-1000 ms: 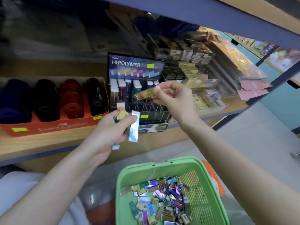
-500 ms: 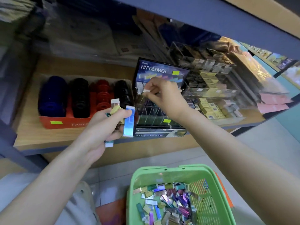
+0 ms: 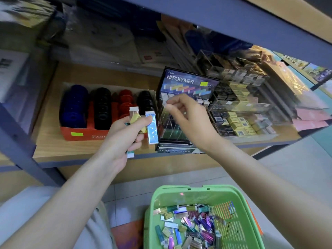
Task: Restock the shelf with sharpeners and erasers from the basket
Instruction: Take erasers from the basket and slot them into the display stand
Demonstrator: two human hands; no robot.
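Basket of green slatted plastic (image 3: 152,200) nearest us, holding a heap of slim foil-sleeved erasers (image 3: 190,225) | our left hand (image 3: 124,137) grips several such erasers, blue eraser (image 3: 152,126) foremost | our right hand (image 3: 186,119) pinches at black HI-POLYMER display box (image 3: 188,81) on wooden shelf (image 3: 48,141); we cannot tell if it holds anything

Floor: pale grey floor tiles (image 3: 301,159) with thin joints, below and to the right of the shelving.
Shelving: a light wooden shelf board (image 3: 48,141) edged in blue-grey metal, carried on the left by a slanted blue-grey upright (image 3: 16,139).
Overhead: a blue-grey beam (image 3: 233,18) crosses the top, with wood above it.
Light: dim at the back under the beam, brighter toward the right.
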